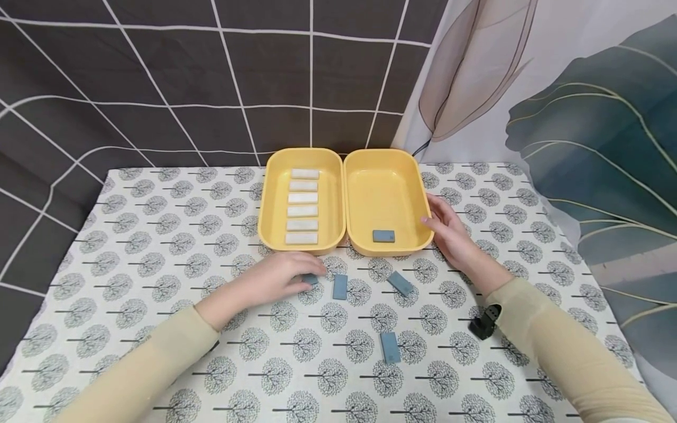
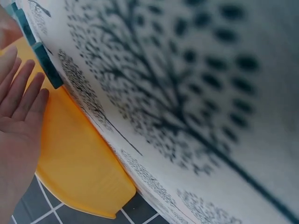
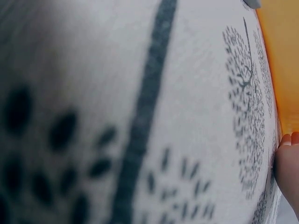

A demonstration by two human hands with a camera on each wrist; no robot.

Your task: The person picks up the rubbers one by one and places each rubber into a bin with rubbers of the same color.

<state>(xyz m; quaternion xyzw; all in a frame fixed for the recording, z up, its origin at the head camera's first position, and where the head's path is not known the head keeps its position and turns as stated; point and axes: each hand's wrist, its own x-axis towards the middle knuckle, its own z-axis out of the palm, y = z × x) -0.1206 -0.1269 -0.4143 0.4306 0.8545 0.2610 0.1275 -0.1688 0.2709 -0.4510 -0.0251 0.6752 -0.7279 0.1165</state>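
Note:
My left hand (image 1: 282, 275) hovers low over the cloth, its fingers extended beside a small blue block (image 1: 310, 279) that they partly cover. In the left wrist view, relaxed fingers (image 2: 28, 93) lie close to a blue block (image 2: 46, 65); contact is unclear. My right hand (image 1: 446, 229) holds the right yellow tray (image 1: 388, 251) by its right side, thumb over the rim and fingers along the outer wall. One blue block (image 1: 383, 236) lies inside that tray near its front. Mostly cloth fills the right wrist view, with part of the hand (image 3: 288, 172) against the tray (image 3: 282, 60).
A left yellow tray (image 1: 264, 200) adjoins the right one and contains a column of several white blocks (image 1: 302, 211). More blue blocks lie on the tree-print cloth: one upright (image 1: 340, 286), one slanted (image 1: 400, 283), one nearer me (image 1: 390, 347). A dark gridded curtain (image 1: 275, 70) hangs behind.

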